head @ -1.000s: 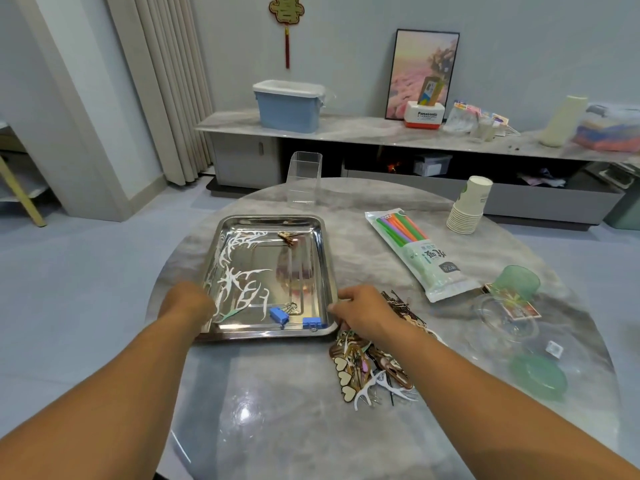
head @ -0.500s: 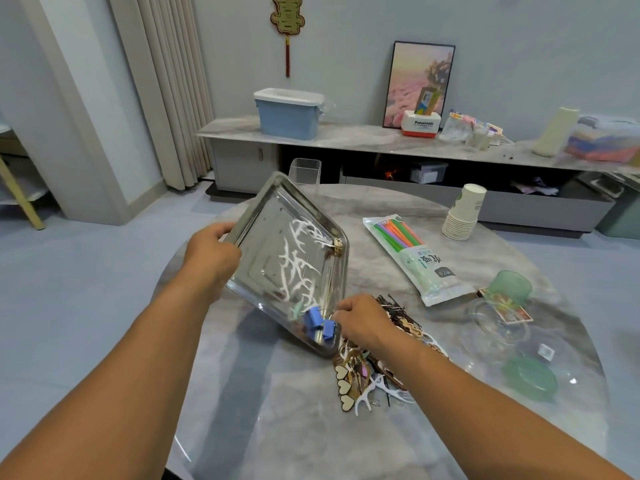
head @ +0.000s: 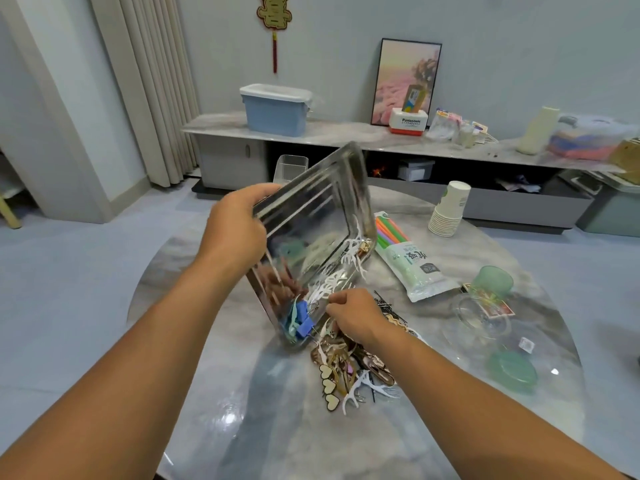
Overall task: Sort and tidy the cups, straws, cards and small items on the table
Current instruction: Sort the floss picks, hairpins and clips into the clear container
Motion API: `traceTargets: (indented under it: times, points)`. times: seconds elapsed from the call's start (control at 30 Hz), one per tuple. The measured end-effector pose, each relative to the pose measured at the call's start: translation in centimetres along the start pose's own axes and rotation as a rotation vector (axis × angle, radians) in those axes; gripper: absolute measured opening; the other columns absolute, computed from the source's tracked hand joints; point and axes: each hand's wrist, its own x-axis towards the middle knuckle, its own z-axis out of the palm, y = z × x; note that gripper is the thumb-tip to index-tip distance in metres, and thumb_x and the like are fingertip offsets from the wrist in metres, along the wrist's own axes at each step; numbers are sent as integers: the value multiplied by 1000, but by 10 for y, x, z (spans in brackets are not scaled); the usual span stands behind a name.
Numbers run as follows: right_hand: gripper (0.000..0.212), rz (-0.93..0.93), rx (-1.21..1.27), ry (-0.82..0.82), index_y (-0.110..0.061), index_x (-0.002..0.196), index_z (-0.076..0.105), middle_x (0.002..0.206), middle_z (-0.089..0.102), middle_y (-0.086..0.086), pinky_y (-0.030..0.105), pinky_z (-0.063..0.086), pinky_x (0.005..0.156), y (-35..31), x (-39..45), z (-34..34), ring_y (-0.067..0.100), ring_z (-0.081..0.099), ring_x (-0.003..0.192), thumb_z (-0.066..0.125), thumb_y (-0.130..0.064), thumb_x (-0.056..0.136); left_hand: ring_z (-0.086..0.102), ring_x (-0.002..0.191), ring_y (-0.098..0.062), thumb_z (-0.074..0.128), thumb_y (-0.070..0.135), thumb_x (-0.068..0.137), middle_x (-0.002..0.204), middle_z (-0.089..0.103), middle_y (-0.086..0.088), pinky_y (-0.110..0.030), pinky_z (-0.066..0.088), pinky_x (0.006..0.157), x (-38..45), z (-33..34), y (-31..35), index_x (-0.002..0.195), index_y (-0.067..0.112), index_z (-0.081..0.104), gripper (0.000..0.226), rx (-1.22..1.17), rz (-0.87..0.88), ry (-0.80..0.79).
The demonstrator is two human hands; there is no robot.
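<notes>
Head view, one tray (head: 322,202), two hands (head: 235,230)

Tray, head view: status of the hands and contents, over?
Left hand grips steel tray tilted steeply. Right hand holds its low edge. Floss picks and blue clips sliding toward pile. Nothing blocking.

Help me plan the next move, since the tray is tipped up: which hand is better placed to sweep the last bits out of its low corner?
Probably the right hand: it sits at the low corner of the metal tray, beside the blue clips. The left hand grips the raised edge.
</notes>
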Motion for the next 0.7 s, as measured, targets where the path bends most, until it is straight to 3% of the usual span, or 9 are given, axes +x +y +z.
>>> traceTargets:
  times: [0.07,0.2,0.3,0.4,0.5,0.6,0.7]
  points:
    - [26,9,18,14,-12,124,68,87,66,4,22,40,58,1,2,-2,13,56,68,58,-15,100,64,96,-3,43,-16,87,105,71,18,-20,55,77,-4,5,8,117,43,70,71,21,124,-10]
    - [27,29,34,32,-12,126,65,95,67,11,23,42,55,6,4,-4,17,57,67,60,-17,100,57,92,8,44,-14,88,108,67,19,-7,45,77,-15,10,20,131,44,64,75,144,316,-54]
    - [21,54,49,39,-12,120,68,104,73,16,32,54,68,7,7,-5,28,67,84,60,-15,100,60,114,-7,52,-21,80,128,68,9,-16,43,96,-22,12,21,133,35,65,78,240,517,-64]
    - [16,58,42,36,-13,114,69,106,73,14,36,57,84,5,7,-5,28,68,87,62,-19,101,63,118,-18,60,-24,75,131,68,2,-19,38,98,-27,11,19,133,26,66,77,299,607,-39]
    - [14,61,25,50,-17,111,70,103,73,10,32,57,80,4,8,-6,23,67,84,61,-18,101,64,113,-20,64,-20,78,130,68,0,-22,41,95,-28,6,21,133,22,66,70,294,635,-1]
    - [15,47,22,73,-16,109,71,87,71,6,24,50,59,7,5,-6,17,62,67,59,-14,100,65,107,-20,64,-13,84,130,68,0,-26,50,92,-27,-5,21,134,23,66,61,265,627,82]
    - [15,12,52,106,-19,105,71,81,69,2,24,47,58,11,2,-7,15,61,64,59,-14,98,69,100,-13,55,-13,89,119,72,0,-33,59,86,-19,-18,7,132,33,67,64,35,353,117]
